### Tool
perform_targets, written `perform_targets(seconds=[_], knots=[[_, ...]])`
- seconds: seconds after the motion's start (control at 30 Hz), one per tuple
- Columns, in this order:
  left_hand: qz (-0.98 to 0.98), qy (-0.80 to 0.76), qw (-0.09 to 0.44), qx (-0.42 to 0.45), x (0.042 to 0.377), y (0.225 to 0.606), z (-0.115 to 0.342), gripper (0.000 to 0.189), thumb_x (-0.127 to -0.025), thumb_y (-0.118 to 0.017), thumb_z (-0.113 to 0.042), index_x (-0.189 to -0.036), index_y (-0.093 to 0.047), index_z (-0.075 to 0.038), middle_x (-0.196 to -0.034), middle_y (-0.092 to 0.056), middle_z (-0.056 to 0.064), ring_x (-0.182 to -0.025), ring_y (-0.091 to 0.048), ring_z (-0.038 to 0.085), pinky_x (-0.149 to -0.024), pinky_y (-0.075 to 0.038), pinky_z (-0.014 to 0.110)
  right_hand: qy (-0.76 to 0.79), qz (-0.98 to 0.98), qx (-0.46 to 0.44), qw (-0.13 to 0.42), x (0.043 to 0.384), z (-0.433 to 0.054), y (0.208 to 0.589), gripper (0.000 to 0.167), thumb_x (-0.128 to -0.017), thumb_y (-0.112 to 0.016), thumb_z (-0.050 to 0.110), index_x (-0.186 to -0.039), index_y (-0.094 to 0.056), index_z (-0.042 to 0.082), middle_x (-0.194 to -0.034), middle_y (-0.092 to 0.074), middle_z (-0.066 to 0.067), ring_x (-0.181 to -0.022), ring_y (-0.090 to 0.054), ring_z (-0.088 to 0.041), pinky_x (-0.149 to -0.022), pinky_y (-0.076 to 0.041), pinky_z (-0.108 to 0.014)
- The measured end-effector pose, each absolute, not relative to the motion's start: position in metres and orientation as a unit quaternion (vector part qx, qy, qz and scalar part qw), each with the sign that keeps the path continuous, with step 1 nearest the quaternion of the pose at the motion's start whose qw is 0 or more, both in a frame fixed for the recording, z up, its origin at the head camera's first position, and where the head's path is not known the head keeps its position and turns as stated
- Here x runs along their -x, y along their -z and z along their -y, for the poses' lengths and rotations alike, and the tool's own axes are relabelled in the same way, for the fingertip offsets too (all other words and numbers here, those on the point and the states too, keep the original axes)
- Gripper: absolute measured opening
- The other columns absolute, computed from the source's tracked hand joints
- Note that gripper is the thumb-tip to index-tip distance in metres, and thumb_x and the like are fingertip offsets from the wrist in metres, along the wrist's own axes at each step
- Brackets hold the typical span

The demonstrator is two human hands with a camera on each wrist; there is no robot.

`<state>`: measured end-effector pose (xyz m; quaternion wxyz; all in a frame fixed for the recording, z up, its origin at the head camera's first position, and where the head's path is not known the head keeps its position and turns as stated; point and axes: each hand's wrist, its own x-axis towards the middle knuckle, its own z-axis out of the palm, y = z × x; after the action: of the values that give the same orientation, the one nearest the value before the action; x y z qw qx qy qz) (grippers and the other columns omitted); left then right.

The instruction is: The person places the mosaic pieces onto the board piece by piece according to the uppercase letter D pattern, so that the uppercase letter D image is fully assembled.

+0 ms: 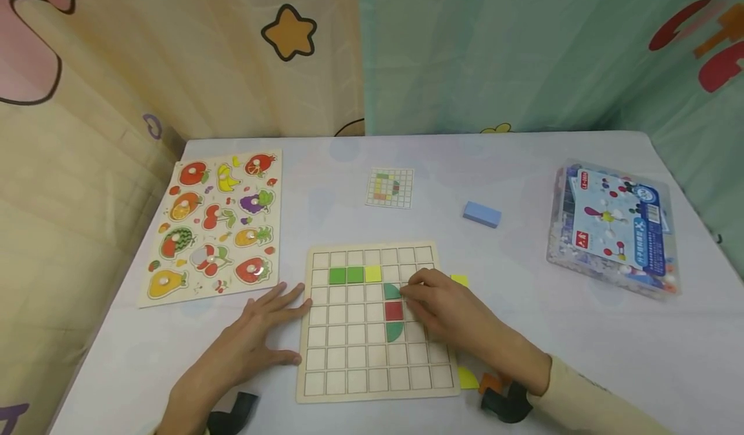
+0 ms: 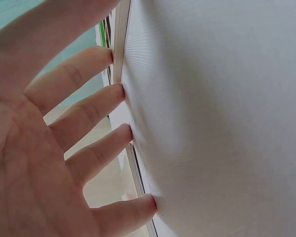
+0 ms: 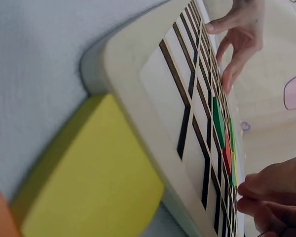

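Observation:
A wooden grid board [image 1: 349, 380] lies flat on the table. On it, two green squares [image 1: 345, 275] and a yellow square [image 1: 372, 273] form a row. Below and to the right, a red square [image 1: 393, 311] sits between an upper green quarter-circle piece [image 1: 391, 290] and a lower green quarter-circle piece [image 1: 394, 331]. My right hand [image 1: 453, 309] pinches at the right side of the upper quarter-circle, its fingertips close together and partly hiding that piece. Fingers spread, my left hand [image 1: 256, 332] rests along the board's left edge, with thumb and index fingertip against it.
Beside the board's right edge lie a yellow quarter-circle block [image 3: 93, 173], an orange block [image 1: 490, 383] and another yellow piece [image 1: 460, 280]. Behind are a small pattern card [image 1: 390, 188] and a blue block [image 1: 482, 215]. A fruit puzzle [image 1: 217, 228] stands left, a clear plastic box [image 1: 616, 228] right.

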<state>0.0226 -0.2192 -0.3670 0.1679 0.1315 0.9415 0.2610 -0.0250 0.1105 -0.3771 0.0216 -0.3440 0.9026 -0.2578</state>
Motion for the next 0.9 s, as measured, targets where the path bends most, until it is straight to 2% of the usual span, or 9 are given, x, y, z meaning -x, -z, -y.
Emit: perform_targets(seconds=[0.47,0.9], knots=[[-0.942,-0.258,0.163,-0.14,-0.022,0.368,0.219,0.085,-0.061,-0.092,-0.029,-0.138,-0.058,-0.015,-0.154,-0.04,0.004,-0.146,-0.025,0.036,-0.11,-0.015,0.071,0.253,-0.904,0.345,0.022,0.023,-0.107,0.38,0.019,-0.09,-0.071,0.007,-0.108,-0.075,0.003,-0.101,-0.063,0.001,-0.09,-0.059,-0.01,-0.077,-0.057,-0.023],[-0.941,-0.26,0.165,-0.137,-0.022,0.368,0.219,0.085,-0.061,-0.092,-0.029,-0.138,-0.059,-0.016,-0.154,-0.041,0.003,-0.146,-0.025,0.036,-0.11,-0.014,0.072,0.255,-0.913,0.316,0.039,0.016,-0.129,0.377,0.024,-0.089,-0.072,0.01,-0.112,-0.073,0.009,-0.111,-0.062,0.004,-0.091,-0.059,-0.008,-0.077,-0.056,-0.024]])
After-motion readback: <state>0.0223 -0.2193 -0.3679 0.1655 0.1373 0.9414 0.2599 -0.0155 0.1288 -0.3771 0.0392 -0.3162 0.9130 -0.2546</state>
